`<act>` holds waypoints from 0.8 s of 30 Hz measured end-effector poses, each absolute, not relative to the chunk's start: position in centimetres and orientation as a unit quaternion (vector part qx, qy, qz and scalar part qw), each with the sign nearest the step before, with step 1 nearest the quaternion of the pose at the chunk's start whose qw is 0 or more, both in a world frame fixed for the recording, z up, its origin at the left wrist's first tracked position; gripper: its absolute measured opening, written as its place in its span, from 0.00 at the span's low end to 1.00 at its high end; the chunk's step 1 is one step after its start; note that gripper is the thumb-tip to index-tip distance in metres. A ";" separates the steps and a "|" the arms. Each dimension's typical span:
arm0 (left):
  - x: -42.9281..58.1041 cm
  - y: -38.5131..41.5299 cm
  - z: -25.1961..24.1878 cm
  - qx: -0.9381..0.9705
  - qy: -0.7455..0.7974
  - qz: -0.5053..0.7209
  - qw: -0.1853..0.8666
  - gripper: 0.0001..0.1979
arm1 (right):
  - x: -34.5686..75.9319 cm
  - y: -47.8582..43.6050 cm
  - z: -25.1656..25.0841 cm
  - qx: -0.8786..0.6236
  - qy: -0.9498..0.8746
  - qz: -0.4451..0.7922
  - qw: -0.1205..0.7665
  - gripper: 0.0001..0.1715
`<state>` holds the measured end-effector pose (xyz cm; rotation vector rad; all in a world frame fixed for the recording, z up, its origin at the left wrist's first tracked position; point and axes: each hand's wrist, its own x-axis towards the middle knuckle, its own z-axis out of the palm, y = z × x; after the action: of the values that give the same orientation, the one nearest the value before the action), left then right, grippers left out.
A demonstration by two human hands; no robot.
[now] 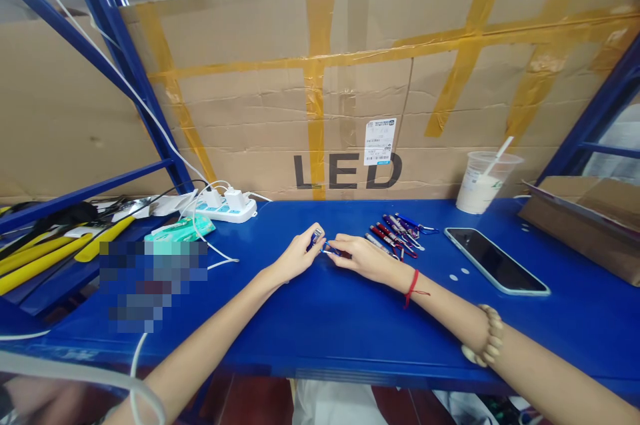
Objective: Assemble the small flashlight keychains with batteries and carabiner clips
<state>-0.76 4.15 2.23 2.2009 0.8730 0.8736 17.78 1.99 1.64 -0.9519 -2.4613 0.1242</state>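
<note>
My left hand [299, 256] is closed around a small blue metal keychain penlight [315, 237], its silvery end showing above the fingers. My right hand [359, 258] meets it from the right, thumb and forefinger pinching a blue clip [332, 251] at the penlight's lower end. Fingers cover much of both parts. Just beyond my right hand lies a row of similar penlights [387, 234] in silver, red, purple and blue, several with small carabiner clips. Both hands are just above the blue tabletop [320, 318].
At right lie a phone [495, 260], small whitish discs [453, 277], a cup with a straw [481, 188] and an open cardboard box [590, 225]. At left are a power strip [225, 208], a green packet [180, 230], white cables and yellow-handled tools [45, 255]. Cardboard [240, 118] stands behind.
</note>
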 end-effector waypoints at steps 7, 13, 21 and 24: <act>-0.3 3.9 2.2 0.815 0.322 0.349 0.331 0.10 | 17.3 1.8 1.9 -0.376 -0.877 0.054 0.295 0.12; -0.1 3.8 2.1 0.782 0.352 0.357 0.371 0.11 | 18.1 2.0 2.8 -0.395 -0.857 0.014 0.332 0.12; -0.4 3.3 2.6 0.841 0.346 0.320 0.266 0.12 | 18.0 1.7 2.9 -0.415 -0.799 -0.040 0.434 0.12; -0.5 3.2 2.9 0.852 0.351 0.313 0.230 0.11 | 17.6 1.4 2.9 -0.411 -0.797 -0.048 0.441 0.11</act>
<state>-0.45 3.15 2.95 2.3435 0.9645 0.8616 17.56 1.41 2.85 -1.0193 -1.9777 -0.1181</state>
